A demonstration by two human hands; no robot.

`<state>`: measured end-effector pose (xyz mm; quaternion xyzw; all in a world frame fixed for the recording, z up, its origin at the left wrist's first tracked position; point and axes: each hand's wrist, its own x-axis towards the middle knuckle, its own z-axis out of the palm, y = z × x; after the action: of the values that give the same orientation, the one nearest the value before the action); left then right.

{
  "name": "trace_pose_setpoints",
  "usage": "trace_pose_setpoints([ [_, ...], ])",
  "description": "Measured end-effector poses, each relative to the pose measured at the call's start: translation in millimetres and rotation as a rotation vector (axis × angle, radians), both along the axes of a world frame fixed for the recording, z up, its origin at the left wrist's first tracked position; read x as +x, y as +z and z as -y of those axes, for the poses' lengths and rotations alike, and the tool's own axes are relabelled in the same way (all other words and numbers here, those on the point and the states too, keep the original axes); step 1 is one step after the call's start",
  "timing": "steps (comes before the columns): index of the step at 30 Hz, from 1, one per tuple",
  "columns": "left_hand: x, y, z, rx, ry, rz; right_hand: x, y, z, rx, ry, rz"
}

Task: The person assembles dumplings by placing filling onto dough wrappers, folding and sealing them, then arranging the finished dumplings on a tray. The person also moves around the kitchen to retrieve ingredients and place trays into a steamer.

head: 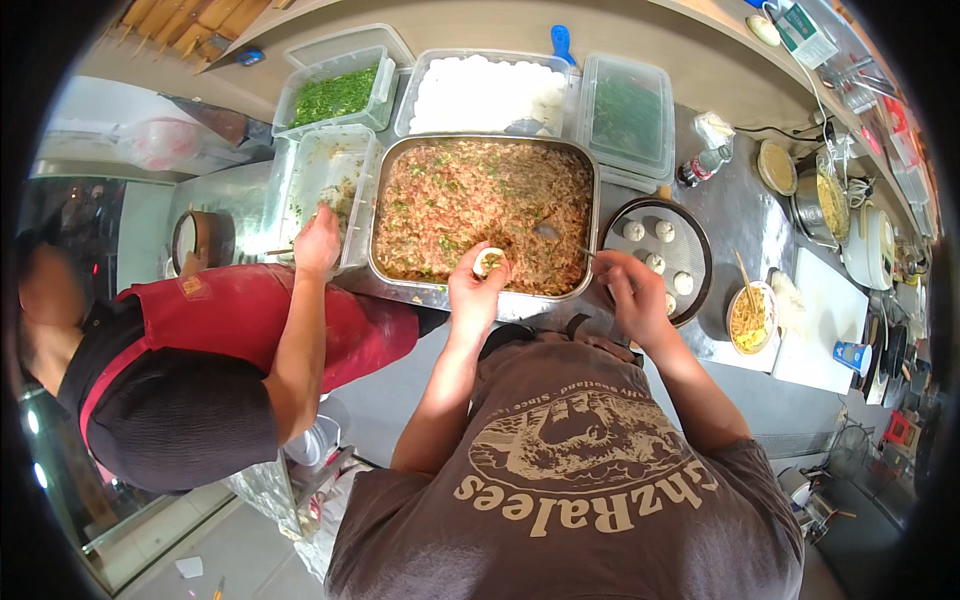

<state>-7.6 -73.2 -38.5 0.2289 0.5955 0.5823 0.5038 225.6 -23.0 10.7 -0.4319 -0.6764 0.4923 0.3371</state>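
In the palm and fingers of my left hand [474, 294] lies a round white dough wrapper [490, 253] with some filling in its middle. It is held over the near edge of a steel tray [598, 180] full of minced filling [465, 195] flecked with green. My right hand [634, 294] is at the tray's right front corner, its fingertips on the handle of a metal spoon [551, 232] whose bowl rests on the filling. Just beyond that hand, a round dark-rimmed pan [694, 247] carries several white filled buns [664, 231].
Behind the tray stand plastic tubs of chopped greens [334, 97], white dough pieces [487, 94] and a lidded one [630, 120]. A co-worker [202, 360] in a red apron reaches into a tub [322, 161] at left. A cola bottle [703, 165] and noodle bowl [752, 319] stand right.
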Motion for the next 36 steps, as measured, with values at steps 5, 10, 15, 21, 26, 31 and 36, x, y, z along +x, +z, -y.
trace_pose_setpoints([
  [5, -22, 15, 1, -0.021, -0.040, 0.274, -14, -4, -1, 0.675, 0.453, 0.635],
  [10, -24, 40, -3, -0.022, -0.042, 0.340, -17, -20, 7, 0.607, 0.418, 0.657],
  [15, -3, 58, -5, 0.029, -0.198, 0.187, -59, -8, 10, -0.447, 0.103, -0.175],
  [21, 21, 59, -17, 0.158, -0.199, -1.047, -79, 12, 3, -1.053, 0.107, -0.715],
  [26, 19, 84, -22, -0.178, -0.541, -0.991, -73, 17, 10, -1.084, 0.004, -0.732],
  [31, 19, 55, -18, -0.006, -0.168, 0.026, -69, 10, 1, -1.025, -0.041, -0.699],
  [36, 0, 51, -10, -0.128, -0.354, 0.528, -71, 3, -2, -0.822, 0.109, -0.558],
])
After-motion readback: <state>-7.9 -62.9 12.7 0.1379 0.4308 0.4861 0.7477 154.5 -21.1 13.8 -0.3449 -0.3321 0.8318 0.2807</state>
